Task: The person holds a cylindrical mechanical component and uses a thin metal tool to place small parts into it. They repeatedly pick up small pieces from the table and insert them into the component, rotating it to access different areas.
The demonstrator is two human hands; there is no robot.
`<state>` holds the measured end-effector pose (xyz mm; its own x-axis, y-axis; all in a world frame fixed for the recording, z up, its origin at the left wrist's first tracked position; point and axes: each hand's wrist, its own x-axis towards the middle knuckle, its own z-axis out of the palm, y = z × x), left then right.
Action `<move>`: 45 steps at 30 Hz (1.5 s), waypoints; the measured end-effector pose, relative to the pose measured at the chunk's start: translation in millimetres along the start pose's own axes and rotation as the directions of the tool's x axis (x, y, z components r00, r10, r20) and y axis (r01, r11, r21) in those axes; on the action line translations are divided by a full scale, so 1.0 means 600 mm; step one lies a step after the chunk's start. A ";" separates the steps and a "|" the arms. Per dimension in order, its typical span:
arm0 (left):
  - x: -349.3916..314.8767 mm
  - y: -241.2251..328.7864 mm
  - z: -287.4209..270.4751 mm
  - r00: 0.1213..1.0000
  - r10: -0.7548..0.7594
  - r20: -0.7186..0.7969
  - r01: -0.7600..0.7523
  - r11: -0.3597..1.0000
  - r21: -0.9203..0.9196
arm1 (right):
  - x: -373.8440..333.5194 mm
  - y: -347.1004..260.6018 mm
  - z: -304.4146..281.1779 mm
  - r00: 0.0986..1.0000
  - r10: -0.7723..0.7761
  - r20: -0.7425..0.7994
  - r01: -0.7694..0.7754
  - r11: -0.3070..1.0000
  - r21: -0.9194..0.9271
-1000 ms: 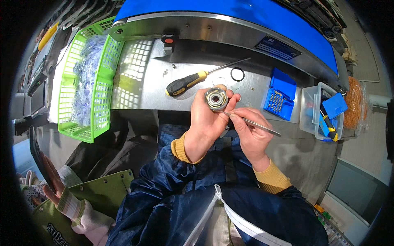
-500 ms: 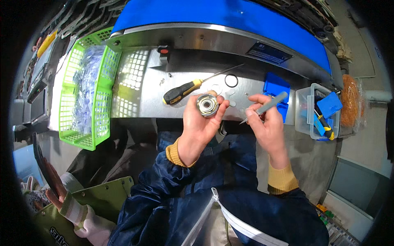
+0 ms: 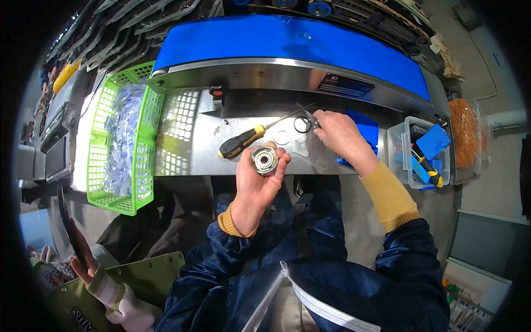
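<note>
My left hand (image 3: pixel 254 185) is closed round a round metal part (image 3: pixel 265 160) with concentric rings and a dark central hole, its face turned up. Over the metal bench my right hand (image 3: pixel 343 135) grips slim grey pointed tweezers (image 3: pixel 307 113). Their tips are near a black rubber ring (image 3: pixel 302 125) lying on the bench; whether they touch it I cannot tell. A thin pale ring (image 3: pixel 281 137) and a small flat shiny metal piece (image 3: pixel 300 148) lie close by. Left of these rests a black and yellow screwdriver (image 3: pixel 242 141), its shaft pointing toward the tweezers.
A green basket (image 3: pixel 145 160) of clear plastic packets stands at left. Behind the bench runs a blue conveyor belt (image 3: pixel 287 44). Blue plastic pieces (image 3: pixel 362 130) lie beyond my right wrist, beside a clear tub (image 3: pixel 398 157) holding tools. At lower left another person's hand (image 3: pixel 83 260) shows.
My right hand has moved forward and left with the tweezers, toward the black ring. My left hand still holds the round metal part, slightly lower in the picture. The view has shifted a little.
</note>
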<state>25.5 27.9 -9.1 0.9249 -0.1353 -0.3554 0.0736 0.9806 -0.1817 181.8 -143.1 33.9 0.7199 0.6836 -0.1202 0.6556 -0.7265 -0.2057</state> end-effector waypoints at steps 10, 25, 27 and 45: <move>0.000 -0.005 0.009 1.000 -0.012 -0.009 0.012 1.000 0.024 | 0.013 -0.015 -0.020 0.992 -0.072 -0.105 0.075 0.997 0.022; -0.004 -0.030 0.028 0.991 0.045 -0.125 -0.016 0.975 0.223 | -0.061 -0.120 -0.080 0.879 -0.471 -0.072 0.457 0.790 0.408; -0.002 -0.040 0.030 0.991 0.084 -0.107 -0.050 0.957 0.285 | -0.063 -0.122 -0.070 0.867 -0.487 -0.107 0.486 0.777 0.400; 0.006 -0.049 0.019 0.967 0.208 -0.147 -0.119 0.879 0.462 | -0.068 -0.137 -0.069 0.857 -0.491 -0.155 0.514 0.793 0.326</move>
<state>30.7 0.0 5.5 0.8549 0.0527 -0.5160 0.1270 0.9433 0.3068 108.1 -114.0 96.0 0.3301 0.9322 0.1487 0.8159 -0.2025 -0.5415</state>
